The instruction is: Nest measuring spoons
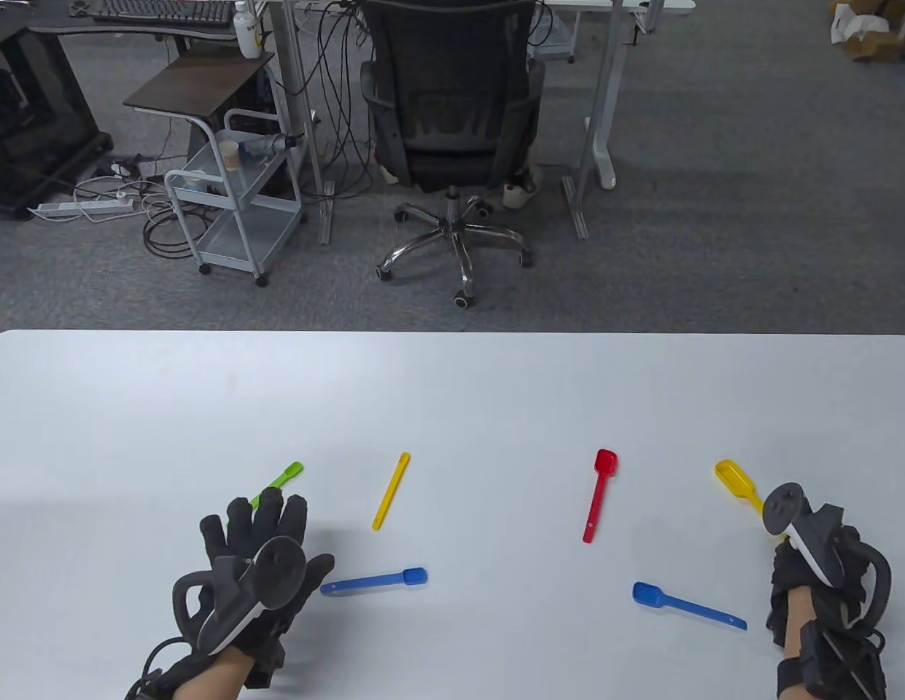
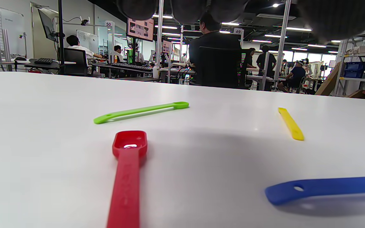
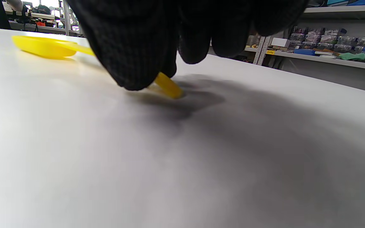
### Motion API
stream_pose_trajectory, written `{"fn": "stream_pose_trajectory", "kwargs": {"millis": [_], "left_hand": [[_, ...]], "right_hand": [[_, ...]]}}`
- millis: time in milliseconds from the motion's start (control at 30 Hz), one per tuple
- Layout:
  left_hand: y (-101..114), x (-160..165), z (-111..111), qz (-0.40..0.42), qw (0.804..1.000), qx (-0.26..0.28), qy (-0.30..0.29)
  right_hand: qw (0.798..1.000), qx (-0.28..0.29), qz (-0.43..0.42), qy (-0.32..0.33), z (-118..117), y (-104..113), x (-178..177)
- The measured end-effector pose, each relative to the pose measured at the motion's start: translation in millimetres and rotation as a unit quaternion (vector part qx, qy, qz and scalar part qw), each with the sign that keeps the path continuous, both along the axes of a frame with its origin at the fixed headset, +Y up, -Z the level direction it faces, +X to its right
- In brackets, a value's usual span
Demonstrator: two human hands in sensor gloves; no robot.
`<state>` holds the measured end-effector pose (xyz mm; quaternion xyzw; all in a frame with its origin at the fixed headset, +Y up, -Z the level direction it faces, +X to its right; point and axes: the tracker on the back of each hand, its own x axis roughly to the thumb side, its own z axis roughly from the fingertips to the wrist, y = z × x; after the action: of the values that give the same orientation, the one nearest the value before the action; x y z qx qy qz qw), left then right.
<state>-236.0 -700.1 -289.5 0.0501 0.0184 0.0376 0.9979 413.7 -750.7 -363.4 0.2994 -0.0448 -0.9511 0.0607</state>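
Several measuring spoons lie apart on the white table [image 1: 452,394]. My left hand [image 1: 266,521] hovers flat with fingers spread, holding nothing, over the near end of a green spoon [image 1: 284,477]. The left wrist view shows the green spoon [image 2: 141,111], a red spoon [image 2: 127,171] under the hand, a thin yellow spoon [image 2: 291,124] and a blue handle [image 2: 328,186]. My right hand [image 1: 784,543] pinches the handle of a large yellow spoon [image 1: 735,479], which lies on the table [image 3: 43,47]. Its fingertips [image 3: 138,63] cover the handle.
Between the hands lie the thin yellow spoon [image 1: 391,491], a red spoon [image 1: 600,496], a blue spoon [image 1: 379,581] by my left hand and another blue spoon [image 1: 678,601] near my right. An office chair [image 1: 452,131] stands beyond the table's far edge.
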Motion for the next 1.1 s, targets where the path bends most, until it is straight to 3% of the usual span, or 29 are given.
{"fn": "stream_pose_trajectory", "kwargs": {"millis": [633,1100], "left_hand": [[-0.8,0.1,-0.6,-0.002,1.000,-0.005,0.000],[-1.4,-1.0,-1.2,0.001,1.000,-0.010,0.006]], "right_hand": [[1.000,-0.002,-0.008,0.008,-1.7,0.3,1.4],[1.000,0.018,-0.003,0.010,0.9,24.9,-16.6]]}}
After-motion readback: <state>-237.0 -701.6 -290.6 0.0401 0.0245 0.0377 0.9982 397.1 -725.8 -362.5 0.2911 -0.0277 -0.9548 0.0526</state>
